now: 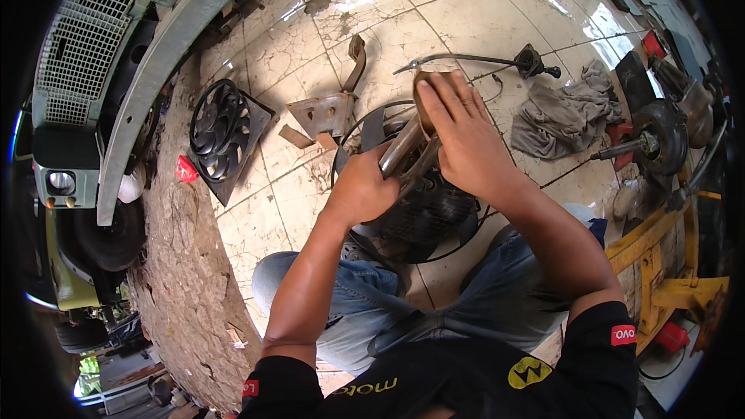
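Between my hands is a worn metal pedal (403, 147) with a tubular arm and a flat brown end. My left hand (363, 188) is closed around the lower part of the tube. Against the brown end lies my right hand (475, 140), its fingers long and pressed along it, the thumb tucked on the near side. Below them, in front of my crossed legs, sits a round black part with a mesh-like surface (428, 221), partly covered by the hands. Just ahead on the tiles, a rusty pedal with its bracket (326, 112) lies on its side.
A black fan (221, 128) lies to the left, near a rough concrete strip (186, 287) and a green vehicle front (85, 54). To the right are a black cable with a boot (528, 62), a grey rag (566, 112), a round hub-like part (658, 136) and a yellow metal frame (660, 264).
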`<move>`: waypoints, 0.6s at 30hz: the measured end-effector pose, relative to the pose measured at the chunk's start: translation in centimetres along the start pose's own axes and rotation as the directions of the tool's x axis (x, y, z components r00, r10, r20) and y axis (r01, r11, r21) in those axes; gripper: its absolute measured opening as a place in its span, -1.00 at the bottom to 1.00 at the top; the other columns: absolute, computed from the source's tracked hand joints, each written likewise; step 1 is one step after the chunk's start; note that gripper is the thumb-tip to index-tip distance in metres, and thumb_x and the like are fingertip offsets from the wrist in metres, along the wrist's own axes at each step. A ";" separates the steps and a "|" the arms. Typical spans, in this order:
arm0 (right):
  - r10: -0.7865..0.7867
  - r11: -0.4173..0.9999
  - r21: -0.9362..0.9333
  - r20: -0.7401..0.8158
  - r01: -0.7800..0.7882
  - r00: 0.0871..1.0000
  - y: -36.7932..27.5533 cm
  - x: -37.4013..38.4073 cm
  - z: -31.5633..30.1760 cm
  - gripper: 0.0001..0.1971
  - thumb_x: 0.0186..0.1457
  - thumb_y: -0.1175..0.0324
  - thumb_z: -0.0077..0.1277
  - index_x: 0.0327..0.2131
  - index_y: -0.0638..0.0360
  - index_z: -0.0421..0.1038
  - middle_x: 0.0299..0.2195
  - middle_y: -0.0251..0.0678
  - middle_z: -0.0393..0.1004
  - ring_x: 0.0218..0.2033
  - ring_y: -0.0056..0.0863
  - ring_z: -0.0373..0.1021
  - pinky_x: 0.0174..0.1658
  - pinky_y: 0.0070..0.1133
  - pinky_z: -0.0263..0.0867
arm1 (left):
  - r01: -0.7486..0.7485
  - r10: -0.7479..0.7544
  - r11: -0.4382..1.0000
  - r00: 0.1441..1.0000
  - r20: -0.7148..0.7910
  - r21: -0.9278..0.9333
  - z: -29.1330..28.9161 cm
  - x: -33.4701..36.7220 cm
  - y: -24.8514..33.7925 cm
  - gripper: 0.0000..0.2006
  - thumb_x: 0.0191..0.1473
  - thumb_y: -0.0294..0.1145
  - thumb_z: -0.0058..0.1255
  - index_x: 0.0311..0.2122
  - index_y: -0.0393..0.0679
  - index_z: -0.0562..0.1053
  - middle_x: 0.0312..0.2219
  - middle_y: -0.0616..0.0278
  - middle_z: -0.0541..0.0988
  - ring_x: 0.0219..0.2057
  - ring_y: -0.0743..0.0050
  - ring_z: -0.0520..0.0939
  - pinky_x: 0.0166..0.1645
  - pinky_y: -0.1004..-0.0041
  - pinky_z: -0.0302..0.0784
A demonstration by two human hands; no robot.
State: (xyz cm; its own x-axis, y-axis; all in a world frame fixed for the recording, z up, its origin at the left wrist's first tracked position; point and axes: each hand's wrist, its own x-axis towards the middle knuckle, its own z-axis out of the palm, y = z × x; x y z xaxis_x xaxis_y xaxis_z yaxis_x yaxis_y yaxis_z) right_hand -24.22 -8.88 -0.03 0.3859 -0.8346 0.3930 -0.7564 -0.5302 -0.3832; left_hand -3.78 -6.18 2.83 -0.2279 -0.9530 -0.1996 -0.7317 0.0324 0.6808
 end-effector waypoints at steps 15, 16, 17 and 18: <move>-0.164 0.986 0.040 0.105 0.161 0.981 -0.8 -1.5 -0.2 -0.33 0.11 0.50 -0.12 0.34 0.19 0.08 0.39 -0.01 0.02 0.44 -0.03 -0.09 0.42 -0.07 -0.17 | 0.068 -0.070 0.997 0.993 0.096 0.027 -0.2 -0.3 -0.7 -0.48 -0.05 -0.39 -0.02 0.10 -0.22 0.47 -0.24 -0.38 0.59 -0.11 -0.34 0.60 0.01 0.10 0.52; -0.124 0.992 0.007 0.102 0.124 0.987 0.0 -0.8 -0.4 -0.34 0.13 0.48 -0.14 0.34 0.18 0.09 0.39 -0.01 0.02 0.44 -0.04 -0.11 0.42 -0.07 -0.17 | 0.064 -0.065 0.998 0.995 0.072 0.020 -0.2 -0.4 -0.4 -0.50 -0.03 -0.36 0.01 0.09 -0.21 0.48 -0.25 -0.38 0.59 -0.12 -0.35 0.60 0.01 0.10 0.52; 0.016 0.997 0.070 0.041 -0.019 0.999 0.3 -0.6 0.0 -0.34 0.14 0.47 -0.14 0.35 0.13 0.10 0.40 -0.05 0.03 0.44 -0.07 -0.10 0.42 -0.08 -0.20 | 0.059 -0.060 0.998 0.997 0.048 0.014 -0.3 -0.5 0.0 -0.51 -0.02 -0.33 0.04 0.08 -0.21 0.48 -0.26 -0.37 0.60 -0.13 -0.35 0.61 0.00 0.10 0.53; -0.033 0.999 0.043 0.053 0.031 0.998 -0.1 -0.7 0.1 -0.33 0.12 0.49 -0.12 0.35 0.12 0.10 0.40 -0.05 0.03 0.44 -0.07 -0.09 0.42 -0.07 -0.20 | 0.054 -0.054 0.999 0.998 0.023 0.009 -0.3 -0.5 0.3 -0.52 0.00 -0.31 0.07 0.07 -0.21 0.49 -0.27 -0.36 0.60 -0.14 -0.36 0.61 -0.01 0.11 0.54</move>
State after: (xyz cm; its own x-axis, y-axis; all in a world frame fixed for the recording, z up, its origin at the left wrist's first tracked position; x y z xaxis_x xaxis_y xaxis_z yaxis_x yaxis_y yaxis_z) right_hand -24.36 -8.23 -0.36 0.4383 -0.8234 0.3604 -0.7209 -0.5615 -0.4062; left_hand -3.65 -5.84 3.34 -0.2027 -0.9462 -0.2521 -0.7484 -0.0164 0.6631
